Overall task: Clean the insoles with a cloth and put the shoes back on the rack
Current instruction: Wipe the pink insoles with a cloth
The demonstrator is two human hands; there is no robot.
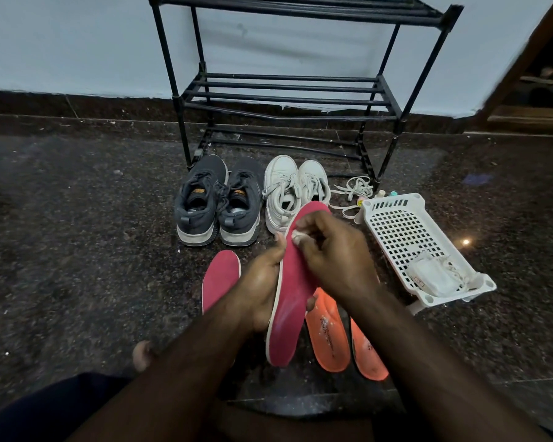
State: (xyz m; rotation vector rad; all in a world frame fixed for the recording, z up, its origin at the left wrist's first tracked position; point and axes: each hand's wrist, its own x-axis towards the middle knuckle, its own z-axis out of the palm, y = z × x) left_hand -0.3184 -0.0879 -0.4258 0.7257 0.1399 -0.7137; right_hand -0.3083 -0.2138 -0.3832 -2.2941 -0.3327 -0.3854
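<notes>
Cloth (pixel 298 236) pinched in my right hand (pixel 334 256) rubs the red insole (pixel 292 282), gripped lengthwise by my left hand (pixel 262 279), toe toward the rack (pixel 288 90).

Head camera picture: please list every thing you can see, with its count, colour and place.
Rack: one, black, against the wall, no shoes on it.
Dark shoes: one pair, grey, on the floor before the rack, left.
White shoes: one pair, right of the dark shoes.
Loose laces: white, right of the white shoes.
Basket: one, white, on the floor, right; white items inside.
Pink insoles: two; one held, one on the floor, left.
Orange insoles: two, on the floor under the hands.
Cloth: one, white, pinched on the held insole.
Left hand: grips the held insole.
Right hand: pinches the cloth.
</notes>
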